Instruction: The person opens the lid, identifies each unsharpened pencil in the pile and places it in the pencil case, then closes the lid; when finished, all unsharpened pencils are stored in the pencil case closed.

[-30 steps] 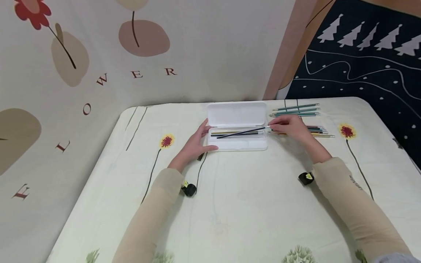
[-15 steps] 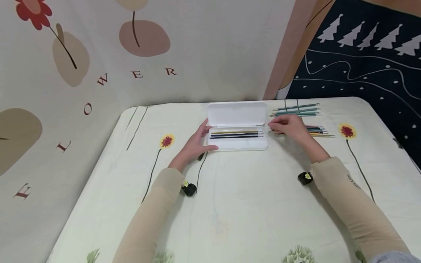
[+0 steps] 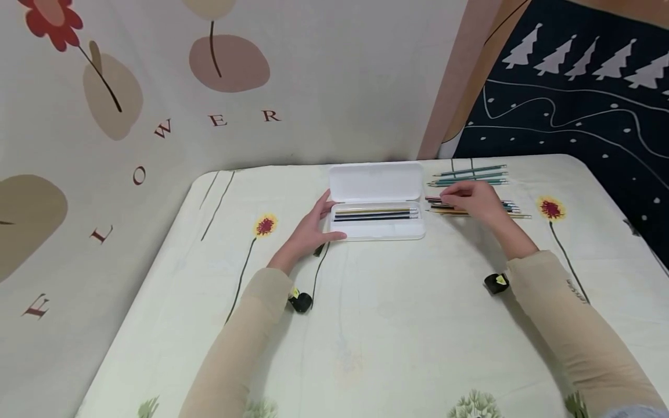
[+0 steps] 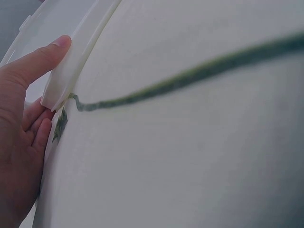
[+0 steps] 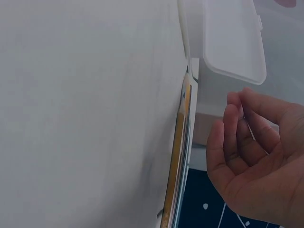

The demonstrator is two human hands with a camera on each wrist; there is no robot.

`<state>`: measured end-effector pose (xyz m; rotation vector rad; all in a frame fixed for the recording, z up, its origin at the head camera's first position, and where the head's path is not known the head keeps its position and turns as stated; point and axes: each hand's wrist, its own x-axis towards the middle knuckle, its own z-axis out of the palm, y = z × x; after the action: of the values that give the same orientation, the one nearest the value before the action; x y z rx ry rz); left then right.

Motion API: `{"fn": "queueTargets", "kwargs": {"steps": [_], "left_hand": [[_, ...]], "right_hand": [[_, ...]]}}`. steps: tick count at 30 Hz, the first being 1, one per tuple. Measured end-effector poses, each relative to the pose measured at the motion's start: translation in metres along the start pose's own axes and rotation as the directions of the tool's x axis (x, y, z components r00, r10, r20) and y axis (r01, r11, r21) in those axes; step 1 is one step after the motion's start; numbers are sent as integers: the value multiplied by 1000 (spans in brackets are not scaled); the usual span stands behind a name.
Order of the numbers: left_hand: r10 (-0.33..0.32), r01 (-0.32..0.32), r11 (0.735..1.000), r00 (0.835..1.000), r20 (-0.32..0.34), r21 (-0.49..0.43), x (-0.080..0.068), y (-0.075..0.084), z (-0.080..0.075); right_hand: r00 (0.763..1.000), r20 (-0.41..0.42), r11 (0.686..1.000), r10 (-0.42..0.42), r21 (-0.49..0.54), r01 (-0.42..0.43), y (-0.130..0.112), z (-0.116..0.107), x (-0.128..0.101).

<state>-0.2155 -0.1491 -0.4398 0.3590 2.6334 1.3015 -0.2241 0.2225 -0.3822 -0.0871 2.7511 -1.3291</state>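
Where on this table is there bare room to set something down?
The near half of the table, between the two sleeves, is bare, as is the left side past the left hand. It is crowded right of the pencil case, where the right hand hovers over loose pencils.

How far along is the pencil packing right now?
Done: a few pencils lie flat in the open white pencil case. In hand: the left hand steadies the case's left end; the right hand holds nothing and hovers over the mixed pencil pile beside the case. Left: that pile, the green pencils behind it, and the open lid.
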Motion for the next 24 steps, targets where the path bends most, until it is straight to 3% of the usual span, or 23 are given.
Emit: {"fn": "queueTargets", "kwargs": {"steps": [7,24], "left_hand": [[-5,5,1000,1000,-1,3,0,0,0],[-9,9,1000,1000,3,7,-2,1,0]], "right_hand": [[999,-17,999,29,-41,-29,4,-8,-2],[997,-42,998,59,-10,-60,16,-26,-6]]}}
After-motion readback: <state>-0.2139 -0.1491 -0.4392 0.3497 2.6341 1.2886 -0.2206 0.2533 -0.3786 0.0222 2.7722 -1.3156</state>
